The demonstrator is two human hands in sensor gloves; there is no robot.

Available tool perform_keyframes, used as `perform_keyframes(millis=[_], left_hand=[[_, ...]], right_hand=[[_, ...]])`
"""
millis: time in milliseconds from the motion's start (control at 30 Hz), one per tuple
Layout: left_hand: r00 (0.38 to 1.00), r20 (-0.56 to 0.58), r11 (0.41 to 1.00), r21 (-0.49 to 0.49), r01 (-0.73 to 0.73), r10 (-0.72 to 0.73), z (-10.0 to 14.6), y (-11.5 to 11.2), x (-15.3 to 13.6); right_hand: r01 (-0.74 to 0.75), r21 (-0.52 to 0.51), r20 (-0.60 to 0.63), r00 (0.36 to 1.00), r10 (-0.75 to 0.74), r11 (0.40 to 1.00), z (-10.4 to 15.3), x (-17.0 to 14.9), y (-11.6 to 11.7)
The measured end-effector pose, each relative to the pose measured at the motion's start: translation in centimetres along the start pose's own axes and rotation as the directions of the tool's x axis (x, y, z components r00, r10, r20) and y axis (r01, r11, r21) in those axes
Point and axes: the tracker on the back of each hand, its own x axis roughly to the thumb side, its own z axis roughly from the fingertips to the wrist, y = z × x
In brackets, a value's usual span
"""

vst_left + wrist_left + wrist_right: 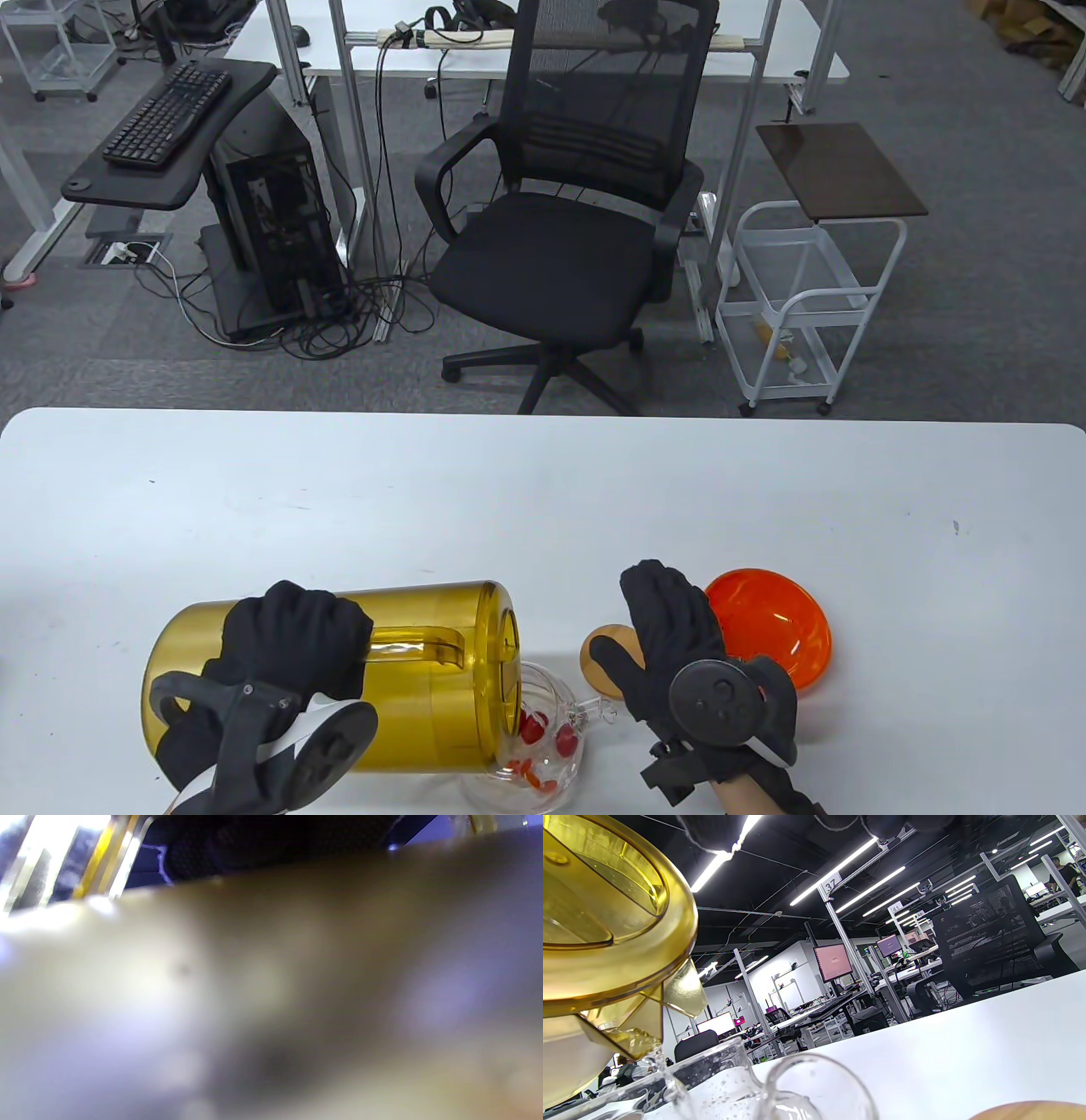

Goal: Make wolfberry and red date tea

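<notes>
My left hand [288, 654] grips the handle of a yellow see-through pitcher [424, 679], tipped on its side with its spout over a clear glass teapot [543, 747]. The teapot holds red dates and orange wolfberries [543, 747]. In the right wrist view water runs from the pitcher's spout [670, 1001] into the teapot [734, 1086]. The left wrist view is filled by the blurred pitcher wall [254, 984]. My right hand [670, 645] is open and flat, resting over a round wooden lid [604, 654] to the right of the teapot, holding nothing.
An orange see-through dish [776, 624] lies on the white table [543, 492] just right of my right hand. A black office chair [577, 238] and a white wire trolley [806, 297] stand beyond the table's far edge.
</notes>
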Motion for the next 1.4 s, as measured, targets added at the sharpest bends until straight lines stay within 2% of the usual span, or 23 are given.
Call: perform_keyframes(millis=[1400], left_hand=[[1.0, 0.01, 1.0, 0.011, 0.024, -0.024, 0.2, 0.21, 0.34]], right_hand=[[-0.001, -0.004, 0.005, 1.0, 0.001, 1.0, 0.01, 0.05, -0.08]])
